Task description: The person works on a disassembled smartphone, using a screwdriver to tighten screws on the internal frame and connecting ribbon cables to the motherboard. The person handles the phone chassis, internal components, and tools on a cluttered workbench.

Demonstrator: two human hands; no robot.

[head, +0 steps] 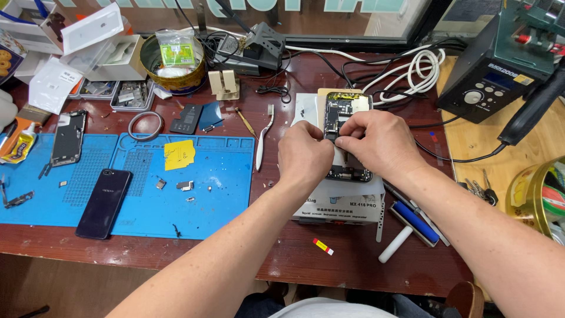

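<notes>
An opened phone (343, 112) with its circuit board and inner parts bare lies on a white box-shaped platform (347, 203) in the middle of the desk. My left hand (304, 154) and my right hand (376, 141) meet over the phone's middle, fingertips pinched together on something small inside it. What they pinch is hidden by the fingers. Both hands cover the phone's lower half.
A blue work mat (147, 194) at the left holds a dark phone (103, 202), small metal parts and a yellow note (179, 154). A phone frame (67, 136), white spudger (262, 141), tin bowl (170, 73), cables (406, 73), black station (497, 70), blue roller (412, 227) surround.
</notes>
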